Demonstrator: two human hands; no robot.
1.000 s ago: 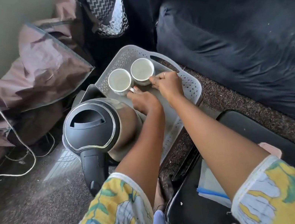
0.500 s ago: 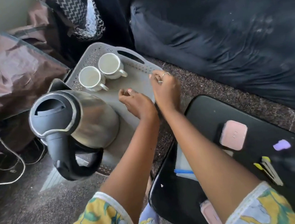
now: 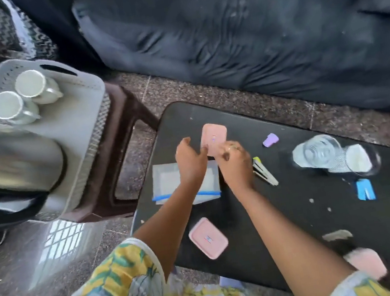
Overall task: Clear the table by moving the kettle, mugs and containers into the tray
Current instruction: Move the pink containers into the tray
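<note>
A grey tray [image 3: 73, 121] stands on a brown stool [image 3: 123, 144] at the left. It carries two white mugs [image 3: 31, 84] [image 3: 7, 105] and a steel kettle [image 3: 7, 158] with a black handle. On the black table [image 3: 291, 222], both hands meet at the far pink container [image 3: 215, 135]. My left hand [image 3: 190, 160] has spread fingers touching its left edge. My right hand [image 3: 235, 161] is at its near edge; blur hides those fingers. A second pink container [image 3: 208, 238] lies nearer me. A third pink container [image 3: 365, 262] is blurred at the lower right.
A clear zip bag [image 3: 168, 182] with a blue seal lies under my left wrist. Also on the table are a purple piece [image 3: 270, 139], clips [image 3: 265, 173], a clear glass [image 3: 317, 152] lying beside a white cup [image 3: 357, 159], and a blue clip [image 3: 365, 189]. A dark sofa [image 3: 245, 23] runs behind.
Both hands left the mugs in the tray and swung right to the table, arriving at the far pink container. The view turned right with them.
</note>
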